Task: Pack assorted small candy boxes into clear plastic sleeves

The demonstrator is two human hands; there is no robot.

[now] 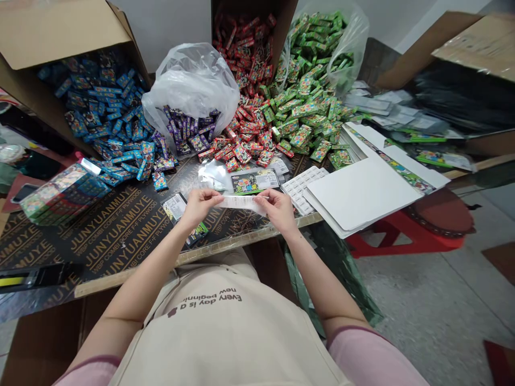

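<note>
My left hand and my right hand both pinch a narrow white strip, held level between them just above the dark printed board. Right behind the strip lies a clear bag with a printed card inside. Another printed card lies under my left hand. Beyond them spread heaps of small packets: blue ones, purple ones spilling from a clear plastic bag, red ones and green ones.
A stack of white sheets lies to the right of my hands, beside a white label sheet. A wrapped block of packets sits at left. Open cardboard boxes stand behind. A red stool is at right.
</note>
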